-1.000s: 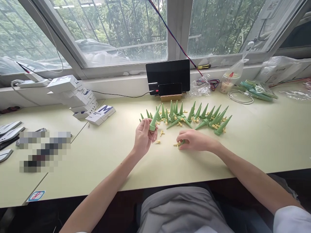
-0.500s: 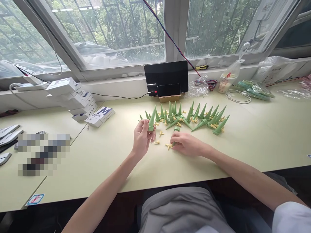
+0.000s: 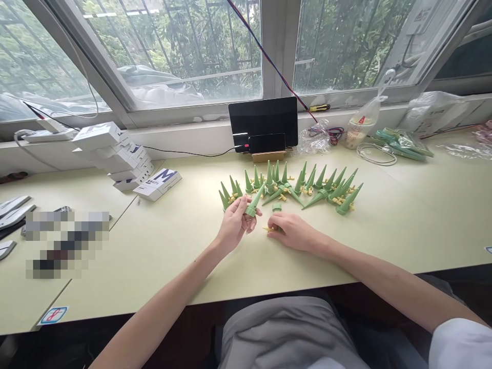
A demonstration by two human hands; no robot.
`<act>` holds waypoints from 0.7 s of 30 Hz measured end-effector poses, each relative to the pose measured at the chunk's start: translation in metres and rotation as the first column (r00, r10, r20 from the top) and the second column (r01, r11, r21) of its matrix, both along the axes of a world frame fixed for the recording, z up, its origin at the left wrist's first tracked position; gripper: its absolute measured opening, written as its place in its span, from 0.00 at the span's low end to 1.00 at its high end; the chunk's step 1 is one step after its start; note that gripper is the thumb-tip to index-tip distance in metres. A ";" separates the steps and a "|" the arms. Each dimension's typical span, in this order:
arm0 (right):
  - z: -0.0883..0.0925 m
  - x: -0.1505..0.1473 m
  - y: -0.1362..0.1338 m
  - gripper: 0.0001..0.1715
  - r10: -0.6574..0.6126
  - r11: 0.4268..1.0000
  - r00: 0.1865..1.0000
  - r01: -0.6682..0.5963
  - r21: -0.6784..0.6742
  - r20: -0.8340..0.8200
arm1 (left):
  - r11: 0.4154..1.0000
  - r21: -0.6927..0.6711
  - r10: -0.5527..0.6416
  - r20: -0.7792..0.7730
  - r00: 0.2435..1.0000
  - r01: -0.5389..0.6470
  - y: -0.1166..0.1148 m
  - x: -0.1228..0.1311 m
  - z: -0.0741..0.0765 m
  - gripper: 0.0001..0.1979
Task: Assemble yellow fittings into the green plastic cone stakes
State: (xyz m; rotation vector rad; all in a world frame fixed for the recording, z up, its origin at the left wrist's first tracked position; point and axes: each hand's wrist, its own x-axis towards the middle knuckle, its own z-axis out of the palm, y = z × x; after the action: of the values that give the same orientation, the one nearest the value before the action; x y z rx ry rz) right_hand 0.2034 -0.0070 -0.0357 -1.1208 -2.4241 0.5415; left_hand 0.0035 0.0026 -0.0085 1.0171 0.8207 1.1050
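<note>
My left hand is closed round the wide end of a green plastic cone spike, whose tip leans up and to the right. Close beside it, my right hand rests on the pale green table with its fingers pinched on a small yellow plastic piece. A short green cap lies just beyond my right fingers. Behind both hands lies a row of several green cone spikes mixed with small yellow pieces.
A dark tablet with a phone on a wooden stand sits at the back centre. White boxes are stacked at the left. Plastic bags, a white cable and green parts lie at the back right, under the window.
My left hand has lowered and tilted its cone from near upright to leaning right. My right hand has slid left toward it with the yellow piece.
</note>
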 end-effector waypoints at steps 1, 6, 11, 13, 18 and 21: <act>0.000 0.000 0.000 0.04 0.002 1.000 1.000 -0.002 -0.002 -0.006 | 1.000 -0.021 -0.017 0.000 1.000 0.017 0.000 0.001 -0.001 0.20; 0.000 0.001 0.001 0.04 0.002 1.000 0.999 -0.002 -0.001 -0.050 | 0.995 -0.085 -0.061 0.005 0.998 0.061 0.000 0.001 -0.003 0.20; 0.001 0.001 0.000 0.07 -0.045 0.999 0.971 0.036 -0.041 -0.236 | 0.993 -0.103 -0.060 0.021 0.998 0.062 0.001 0.001 -0.002 0.21; 0.001 0.000 0.000 0.08 -0.072 0.997 0.947 0.062 -0.042 -0.313 | 0.992 -0.095 -0.078 0.031 0.996 0.081 0.000 0.001 -0.001 0.20; 0.003 -0.001 -0.001 0.09 -0.082 0.996 0.903 0.086 -0.010 -0.421 | 0.988 -0.057 -0.142 0.012 0.990 0.142 -0.002 0.001 -0.001 0.19; 0.004 -0.001 -0.001 0.11 -0.064 0.997 0.899 0.077 0.012 -0.434 | 0.983 -0.029 -0.181 -0.015 0.983 0.180 -0.002 0.001 -0.004 0.17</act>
State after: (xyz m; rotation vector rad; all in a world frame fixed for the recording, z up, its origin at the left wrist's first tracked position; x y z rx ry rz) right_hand 0.2022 -0.0078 -0.0313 -0.9510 -1.9919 0.6528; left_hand 0.0042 0.0003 -0.0121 1.0574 0.7405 0.9289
